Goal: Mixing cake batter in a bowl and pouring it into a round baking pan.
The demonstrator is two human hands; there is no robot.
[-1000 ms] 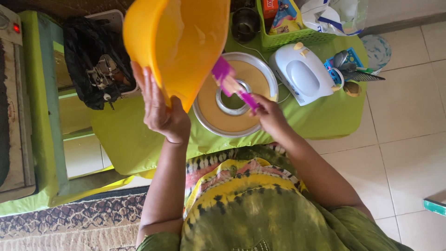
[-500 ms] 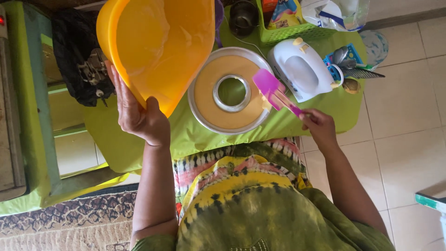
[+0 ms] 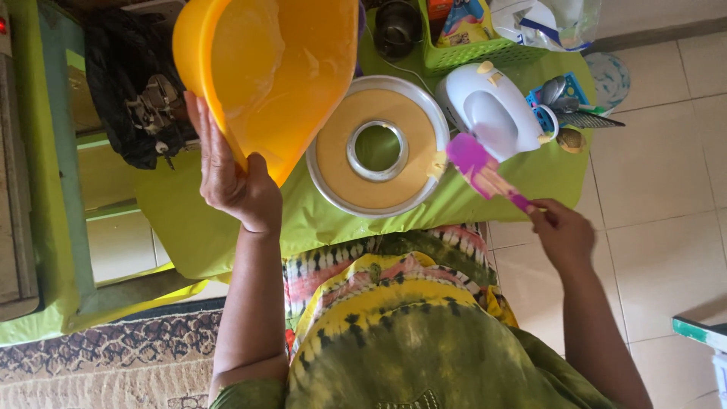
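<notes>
Orange mixing bowl (image 3: 273,76): tipped on edge above the green worktop (image 3: 227,227), rim gripped by left hand (image 3: 231,178). Purple spatula (image 3: 485,170): handle pinched in right hand (image 3: 564,235), blade beside the batter-filled ring tin (image 3: 377,145). White hand mixer (image 3: 492,110) nearby.

Bare bench (image 3: 227,227) lies open before the pan (image 3: 377,145), while mixer (image 3: 492,110) and basket (image 3: 477,53) crowd the right, seemingly touching.

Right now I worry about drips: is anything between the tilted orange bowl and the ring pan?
Nothing visible is. The orange bowl, held by the left hand, hangs beside the ring pan. The spatula in the right hand is off to the pan's other side.
</notes>
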